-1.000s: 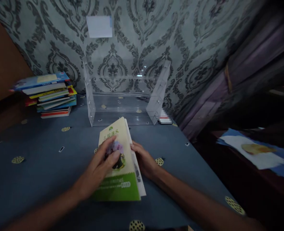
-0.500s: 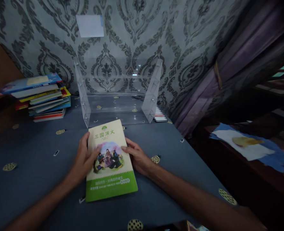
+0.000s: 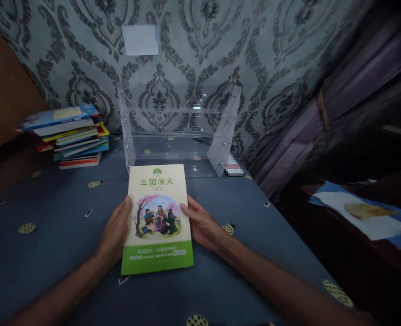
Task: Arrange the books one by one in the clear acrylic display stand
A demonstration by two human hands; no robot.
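A book (image 3: 158,217) with a cream and green cover faces up between my hands, its top edge just in front of a clear tiered rack (image 3: 221,145). My left hand (image 3: 115,231) is closed against the book's left edge, with most fingers hidden at its side. On the right edge, my right hand (image 3: 205,224) grips the book, thumb on the cover and fingers behind. The lower shelves of the rack show no books.
At the back left stands an uneven stack of books (image 3: 78,138). A small blurred item (image 3: 233,165) lies by the rack's right foot. Beyond the dark patterned tabletop (image 3: 64,244), at the right, are a purple curtain (image 3: 309,117) and blue and white cloth or paper (image 3: 363,217).
The book has turned a little and now sits straighter. My left thumb has moved off the cover picture to the left edge. The whole view has shifted slightly.
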